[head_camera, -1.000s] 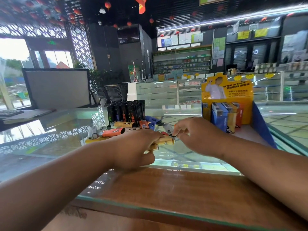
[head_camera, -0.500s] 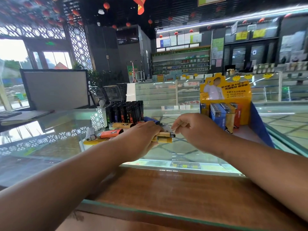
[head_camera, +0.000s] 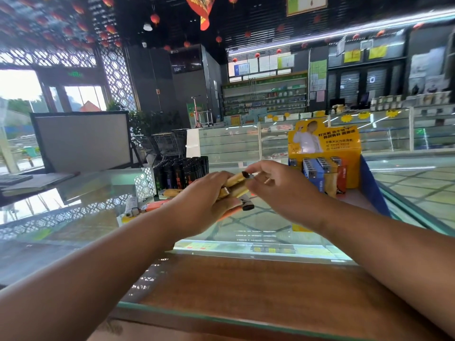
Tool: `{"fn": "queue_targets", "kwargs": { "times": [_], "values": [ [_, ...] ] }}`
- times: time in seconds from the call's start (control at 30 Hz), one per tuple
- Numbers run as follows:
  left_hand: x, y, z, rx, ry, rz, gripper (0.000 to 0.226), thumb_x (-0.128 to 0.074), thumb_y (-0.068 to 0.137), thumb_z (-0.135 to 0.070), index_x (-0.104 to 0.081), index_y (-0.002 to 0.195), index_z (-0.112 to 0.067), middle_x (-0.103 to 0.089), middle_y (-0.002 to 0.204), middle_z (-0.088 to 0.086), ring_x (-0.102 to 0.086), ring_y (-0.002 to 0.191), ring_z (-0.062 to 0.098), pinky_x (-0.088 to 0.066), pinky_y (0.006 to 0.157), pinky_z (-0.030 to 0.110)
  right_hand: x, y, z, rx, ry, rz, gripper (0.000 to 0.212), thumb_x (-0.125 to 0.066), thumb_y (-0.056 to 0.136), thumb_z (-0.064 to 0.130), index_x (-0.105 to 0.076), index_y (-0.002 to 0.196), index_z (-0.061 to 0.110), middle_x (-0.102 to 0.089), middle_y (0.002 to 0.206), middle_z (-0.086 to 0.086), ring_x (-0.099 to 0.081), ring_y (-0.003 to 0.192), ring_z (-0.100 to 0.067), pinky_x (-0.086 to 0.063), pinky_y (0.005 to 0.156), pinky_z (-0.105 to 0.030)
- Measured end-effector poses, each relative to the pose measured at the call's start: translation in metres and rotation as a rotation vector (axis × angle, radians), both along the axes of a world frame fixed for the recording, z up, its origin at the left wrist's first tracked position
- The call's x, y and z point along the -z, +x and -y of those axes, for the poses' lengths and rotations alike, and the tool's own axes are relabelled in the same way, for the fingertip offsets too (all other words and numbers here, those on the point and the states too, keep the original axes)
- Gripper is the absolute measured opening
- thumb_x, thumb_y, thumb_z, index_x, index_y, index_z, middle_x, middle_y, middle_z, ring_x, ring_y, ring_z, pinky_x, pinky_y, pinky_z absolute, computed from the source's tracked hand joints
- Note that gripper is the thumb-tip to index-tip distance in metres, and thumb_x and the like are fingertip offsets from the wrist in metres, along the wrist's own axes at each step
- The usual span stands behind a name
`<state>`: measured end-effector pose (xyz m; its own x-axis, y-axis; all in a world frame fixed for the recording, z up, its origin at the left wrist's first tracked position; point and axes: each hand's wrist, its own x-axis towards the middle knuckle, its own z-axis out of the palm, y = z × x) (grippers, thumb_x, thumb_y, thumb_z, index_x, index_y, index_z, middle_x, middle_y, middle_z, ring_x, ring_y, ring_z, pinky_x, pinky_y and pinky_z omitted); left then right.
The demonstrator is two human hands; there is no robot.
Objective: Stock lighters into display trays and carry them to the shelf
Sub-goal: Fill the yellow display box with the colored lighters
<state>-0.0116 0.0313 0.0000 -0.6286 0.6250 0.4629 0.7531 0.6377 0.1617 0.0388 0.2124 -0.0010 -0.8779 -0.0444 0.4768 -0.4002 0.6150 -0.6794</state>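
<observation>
We see the left hand (head_camera: 204,203) raised above the glass-topped table (head_camera: 73,217), its fingers curled round a bundle of yellow plastic lighters (head_camera: 234,189) that lie sideways in its grasp. Below its fingertips a dark-capped lighter end (head_camera: 247,206) pokes out; we cannot tell whether it belongs to the bundle. The right hand (head_camera: 273,185) meets the bundle from the other side, its thumb and fingers pinching the dark metal end of the topmost lighter. Both hands hover over the glass, not resting on it.

Just behind the left hand, several loose lighters lie flat on the table: a yellow loose lighter (head_camera: 172,192), an orange loose lighter (head_camera: 152,205) and a small white lighter (head_camera: 131,204). Behind these stands a tight block of black upright lighters (head_camera: 182,172).

To the right of the right hand stands a yellow cardboard display tray (head_camera: 325,146) with a tall printed back card. In it we see upright rows of blue lighters (head_camera: 314,173), then yellow ones, then red lighters (head_camera: 342,177) at the far side. A blue cardboard flap (head_camera: 371,188) slopes down along the tray's right side.

Nearest to us, a brown wooden band (head_camera: 246,279) shows beneath the glass. On the far left stands the grey back of a monitor (head_camera: 83,141).
</observation>
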Motion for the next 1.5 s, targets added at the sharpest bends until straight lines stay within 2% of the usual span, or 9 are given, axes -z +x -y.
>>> {"fn": "queue_targets", "kwargs": {
  "times": [0.17, 0.3, 0.5, 0.7, 0.83, 1.07, 1.2, 1.33, 1.5],
  "values": [
    [-0.009, 0.009, -0.009, 0.014, 0.191, 0.041, 0.014, -0.058, 0.094, -0.037, -0.057, 0.098, -0.024, -0.06, 0.08, -0.01, -0.056, 0.069, -0.003, -0.043, 0.057, 0.011, -0.015, 0.007, -0.002, 0.034, -0.068, -0.086, 0.012, -0.059, 0.094, 0.023, -0.06, 0.09, 0.034, -0.062, 0.088, 0.008, -0.066, 0.081, -0.02, -0.056, 0.075, -0.043],
    [-0.015, 0.015, -0.02, -0.012, 0.339, 0.093, 0.019, -0.054, 0.094, -0.043, -0.058, 0.09, -0.024, -0.064, 0.072, -0.006, -0.056, 0.056, 0.003, -0.049, 0.057, 0.025, -0.038, 0.018, -0.009, 0.07, -0.077, -0.141, 0.011, -0.063, 0.092, 0.017, -0.061, 0.102, 0.023, -0.063, 0.086, 0.0, -0.065, 0.065, -0.013, -0.057, 0.059, -0.032],
    [-0.021, 0.024, -0.051, 0.09, 0.503, 0.242, 0.042, -0.057, 0.092, -0.048, -0.061, 0.085, -0.007, -0.066, 0.07, 0.014, -0.057, 0.052, 0.02, -0.054, 0.056, 0.041, -0.055, 0.03, -0.034, 0.115, -0.015, -0.171, 0.009, -0.066, 0.09, 0.02, -0.063, 0.094, 0.028, -0.067, 0.084, 0.0, -0.066, 0.062, -0.012, -0.059, 0.068, -0.035],
    [-0.025, 0.02, -0.092, 0.157, 0.577, 0.318, 0.059, -0.058, 0.087, -0.057, -0.058, 0.08, 0.001, -0.058, 0.058, 0.011, -0.051, 0.05, 0.017, -0.054, 0.057, 0.045, -0.058, 0.041, -0.07, 0.173, -0.059, -0.21, 0.008, -0.062, 0.093, 0.019, -0.067, 0.099, 0.022, -0.068, 0.081, -0.005, -0.063, 0.055, -0.007, -0.055, 0.056, -0.024],
    [-0.025, 0.009, -0.114, 0.13, 0.627, 0.326, 0.07, -0.057, 0.085, -0.064, -0.051, 0.079, 0.006, -0.046, 0.06, 0.007, -0.038, 0.052, 0.017, -0.035, 0.058, 0.032, -0.057, 0.041, -0.089, 0.182, -0.055, -0.256, 0.01, -0.061, 0.093, 0.017, -0.069, 0.095, 0.023, -0.068, 0.077, 0.0, -0.059, 0.054, -0.003, -0.047, 0.051, -0.015],
    [-0.005, -0.004, -0.126, 0.13, 0.655, 0.4, 0.066, -0.059, 0.07, -0.071, -0.04, 0.061, -0.009, -0.039, 0.058, 0.009, -0.034, 0.051, 0.02, -0.032, 0.057, 0.033, -0.035, 0.031, -0.117, 0.225, 0.036, -0.324, 0.012, -0.062, 0.091, 0.018, -0.066, 0.098, 0.027, -0.065, 0.082, 0.007, -0.066, 0.073, -0.023, -0.056, 0.074, -0.046],
    [0.0, -0.012, -0.124, 0.156, 0.654, 0.439, 0.071, -0.06, 0.07, -0.072, -0.042, 0.065, -0.003, -0.036, 0.059, 0.009, -0.031, 0.054, 0.021, -0.029, 0.059, 0.035, -0.017, 0.023, -0.126, 0.256, 0.126, -0.341, 0.011, -0.064, 0.09, 0.022, -0.064, 0.1, 0.027, -0.065, 0.084, 0.012, -0.064, 0.07, -0.014, -0.052, 0.071, -0.032],
    [0.005, -0.018, -0.121, 0.16, 0.609, 0.438, 0.056, -0.059, 0.069, -0.073, -0.043, 0.058, -0.02, -0.036, 0.056, 0.008, -0.032, 0.052, 0.021, -0.03, 0.058, 0.035, -0.01, 0.021, -0.129, 0.267, 0.247, -0.336, 0.013, -0.065, 0.089, 0.022, -0.064, 0.101, 0.027, -0.061, 0.081, 0.02, -0.058, 0.067, -0.007, -0.042, 0.058, -0.016],
    [0.007, -0.019, -0.121, 0.135, 0.593, 0.431, 0.053, -0.06, 0.077, -0.067, -0.043, 0.057, -0.021, -0.039, 0.054, 0.006, -0.036, 0.051, 0.019, -0.034, 0.059, 0.034, -0.007, 0.02, -0.129, 0.263, 0.302, -0.341, 0.012, -0.067, 0.088, 0.021, -0.063, 0.097, 0.028, -0.059, 0.082, 0.024, -0.056, 0.076, 0.0, -0.036, 0.06, -0.006]
  ]
}}
